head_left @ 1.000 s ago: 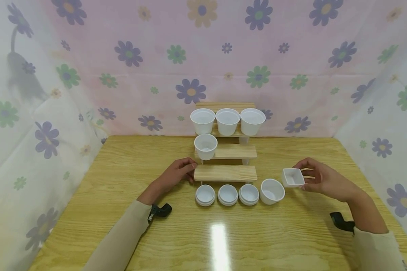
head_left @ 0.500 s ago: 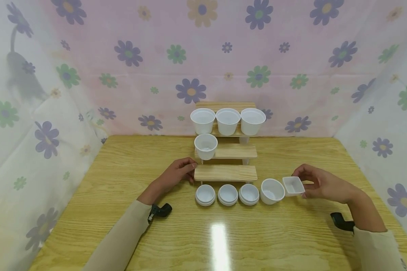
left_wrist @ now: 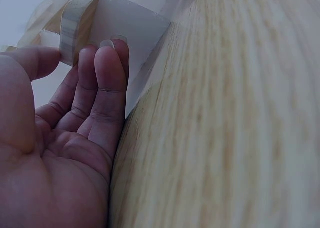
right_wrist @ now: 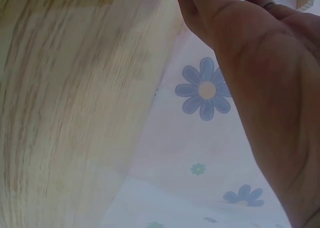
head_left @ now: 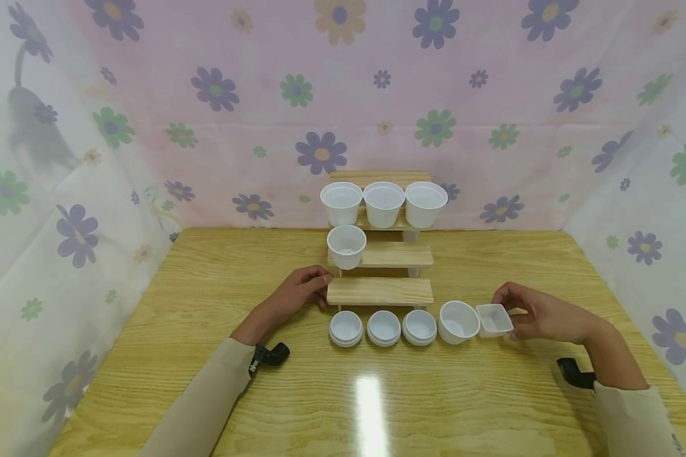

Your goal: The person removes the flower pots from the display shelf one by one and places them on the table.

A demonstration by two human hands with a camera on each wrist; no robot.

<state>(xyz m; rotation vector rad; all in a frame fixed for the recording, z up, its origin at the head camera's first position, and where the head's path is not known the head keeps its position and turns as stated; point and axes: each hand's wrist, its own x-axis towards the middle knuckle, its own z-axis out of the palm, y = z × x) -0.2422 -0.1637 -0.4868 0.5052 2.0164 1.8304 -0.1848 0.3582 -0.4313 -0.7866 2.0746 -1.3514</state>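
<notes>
In the head view my right hand pinches the right side of a small square white cup between thumb and fingers. The square cup sits right beside a round white cup at the end of a front row. My left hand holds the left end of the lowest step of a tiered wooden display stand. In the left wrist view, the thumb meets the plank's end and the fingertips lie near a white support. The right wrist view shows my right hand but not the cup.
Several tall white cups stand on the top step, and one white cup stands at the left of the middle step. Three low round white jars line up before the stand. Flowered cloth encloses the wooden table.
My right hand has come down and slightly nearer with the square cup, which now sits lower beside the round cup. The left hand has stayed at the stand.
</notes>
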